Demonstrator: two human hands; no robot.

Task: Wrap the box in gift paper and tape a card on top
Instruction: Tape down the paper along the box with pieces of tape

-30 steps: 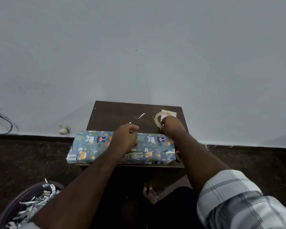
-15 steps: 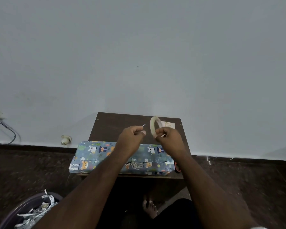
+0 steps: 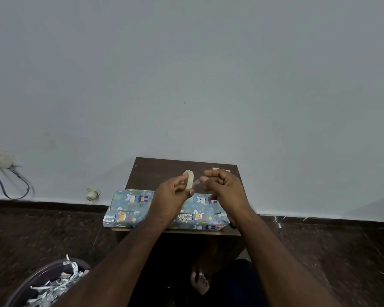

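A small dark wooden table [image 3: 164, 171] is standing against the wall, carrying a wrapped box [image 3: 129, 209] along its near edge and a card [image 3: 217, 169] at its far right corner.

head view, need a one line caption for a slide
Left hand holds a tape roll while the right hand pulls a strip free above the wrapped box on a small table.

Both hands hide the wrapped box's [image 3: 131, 209] middle, the right hand [image 3: 225, 191] covers most of the card [image 3: 217, 168], and the frame's near-left corner crops the bin [image 3: 42, 278].

Bare room: small table [image 3: 155, 171], plain wall [image 3: 186, 74].
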